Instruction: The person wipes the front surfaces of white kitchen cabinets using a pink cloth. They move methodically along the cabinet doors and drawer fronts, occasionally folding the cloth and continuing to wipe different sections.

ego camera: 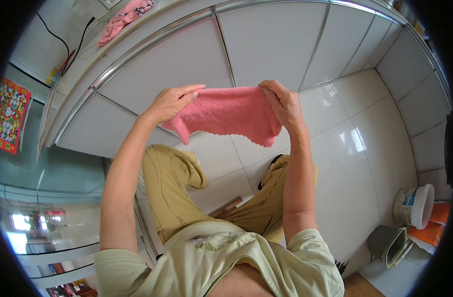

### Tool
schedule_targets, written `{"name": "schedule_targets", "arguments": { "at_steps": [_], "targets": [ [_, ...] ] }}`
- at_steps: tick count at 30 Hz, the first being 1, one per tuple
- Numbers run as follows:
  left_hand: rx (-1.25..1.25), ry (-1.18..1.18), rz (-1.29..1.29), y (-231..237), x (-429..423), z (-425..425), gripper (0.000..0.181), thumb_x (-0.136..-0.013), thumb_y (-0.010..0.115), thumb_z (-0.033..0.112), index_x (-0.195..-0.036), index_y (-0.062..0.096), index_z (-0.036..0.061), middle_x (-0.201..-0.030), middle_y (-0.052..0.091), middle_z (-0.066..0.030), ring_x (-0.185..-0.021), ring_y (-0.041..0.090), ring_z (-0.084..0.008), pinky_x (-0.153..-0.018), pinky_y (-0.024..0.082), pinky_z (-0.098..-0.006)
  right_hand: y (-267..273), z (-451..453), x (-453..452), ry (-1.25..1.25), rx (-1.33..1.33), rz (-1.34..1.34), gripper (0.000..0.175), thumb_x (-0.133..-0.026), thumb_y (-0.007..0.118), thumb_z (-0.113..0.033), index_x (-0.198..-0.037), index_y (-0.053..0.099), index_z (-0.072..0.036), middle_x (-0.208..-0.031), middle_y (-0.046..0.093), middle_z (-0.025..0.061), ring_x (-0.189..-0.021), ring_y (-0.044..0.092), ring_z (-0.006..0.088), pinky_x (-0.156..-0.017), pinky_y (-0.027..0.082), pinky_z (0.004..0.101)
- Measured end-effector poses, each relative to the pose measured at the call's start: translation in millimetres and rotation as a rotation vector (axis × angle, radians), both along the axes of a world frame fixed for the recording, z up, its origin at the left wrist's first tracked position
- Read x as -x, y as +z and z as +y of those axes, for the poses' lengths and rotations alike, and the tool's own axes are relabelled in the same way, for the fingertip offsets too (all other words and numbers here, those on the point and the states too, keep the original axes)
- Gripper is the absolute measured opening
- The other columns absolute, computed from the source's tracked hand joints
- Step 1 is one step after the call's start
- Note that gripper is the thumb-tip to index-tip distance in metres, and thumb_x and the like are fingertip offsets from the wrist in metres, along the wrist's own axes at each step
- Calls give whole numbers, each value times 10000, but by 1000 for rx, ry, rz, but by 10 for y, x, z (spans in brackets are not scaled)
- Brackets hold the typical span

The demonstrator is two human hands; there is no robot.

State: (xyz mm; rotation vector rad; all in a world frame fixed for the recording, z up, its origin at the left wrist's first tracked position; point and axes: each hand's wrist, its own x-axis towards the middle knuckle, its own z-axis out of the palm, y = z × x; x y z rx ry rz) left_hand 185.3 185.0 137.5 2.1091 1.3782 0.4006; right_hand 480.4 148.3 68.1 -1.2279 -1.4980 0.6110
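A pink terry cloth (230, 111) is stretched between my two hands, its top edge nearly straight and its scalloped lower edge hanging down. My left hand (174, 102) pinches the upper left corner between thumb and fingers, and a fold of cloth droops below it. At the upper right corner, my right hand (282, 102) has its thumb and curled fingers closed on the cloth. Both hands are held out over the floor, in front of the white cabinet doors. A second pink cloth (124, 22) with dark marks lies crumpled on the countertop at the upper left.
White cabinets (271, 41) with metal trim curve across the front. On the tiled floor at the right are a white bucket (404, 208) and a grey-green bin (382, 241). Black cables (77, 48) hang at the left counter end, near a glass-fronted unit (63, 167). Wooden piece (226, 208) shows between my legs.
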Motion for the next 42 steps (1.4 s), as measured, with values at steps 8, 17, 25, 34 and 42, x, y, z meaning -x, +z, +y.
{"name": "schedule_targets", "arguments": {
  "at_steps": [8,17,25,34,42],
  "targets": [
    [65,-29,-102,74,83,-45,336,-922,618,235,-1220,632,78,-1166,664,-67,-1076,599,-160,-959,451,-297,45,-51,14,90,40,-85,103,-803,711,-102,-885,663,-66,-791,650,57,-695,607,193,-640,491,322],
    [34,-78,-145,158,-15,-176,341,-813,729,149,-1135,675,52,-1067,689,-59,-971,628,-138,-886,489,-278,-25,27,40,-55,-163,-30,110,-852,646,-117,-800,605,-30,-759,630,72,-653,587,242,-605,477,330],
    [-24,35,-128,105,77,-107,234,-844,671,106,-1071,693,53,-963,691,-37,-892,622,-120,-806,499,-277,154,-98,94,41,9,-130,183,-761,756,-178,-828,651,-44,-754,649,79,-664,598,237,-598,478,345],
    [-122,-57,-33,-418,43,-208,268,-932,556,234,-1172,669,200,-778,601,-24,-729,563,-168,-708,476,-306,404,-277,131,182,178,10,82,-781,734,-91,-825,685,-42,-682,622,47,-625,561,148,-567,469,308],
    [354,102,-585,-1018,-202,-430,364,-916,591,145,-1277,594,97,-970,613,4,-759,547,-86,-668,480,-246,488,-391,232,371,47,-2,35,-820,700,-80,-836,681,-55,-681,638,32,-603,571,127,-585,491,276]
  ]
}}
